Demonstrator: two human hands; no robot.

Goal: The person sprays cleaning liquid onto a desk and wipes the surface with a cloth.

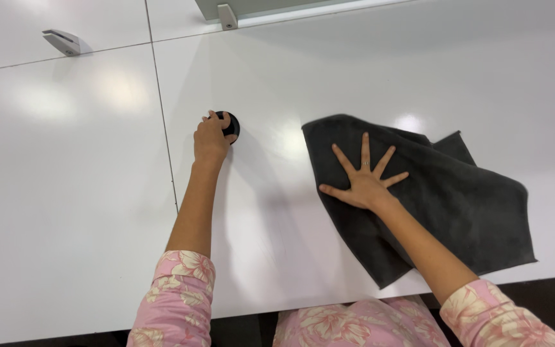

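Observation:
My left hand [211,138] is closed around a small round black object [232,126] that rests on the glossy white table [78,212]. Only part of the black object shows past my fingers. My right hand [363,180] lies flat with fingers spread wide, pressing on a dark grey cloth [457,199]. The cloth is spread loosely over the table's right side, with one corner folded up at the back and its near corner reaching the table's front edge.
A seam [164,122] runs front to back between two white tabletops, left of my left arm. A grey metal bracket [63,42] sits at the far left, another bracket [227,17] holds a panel at the back.

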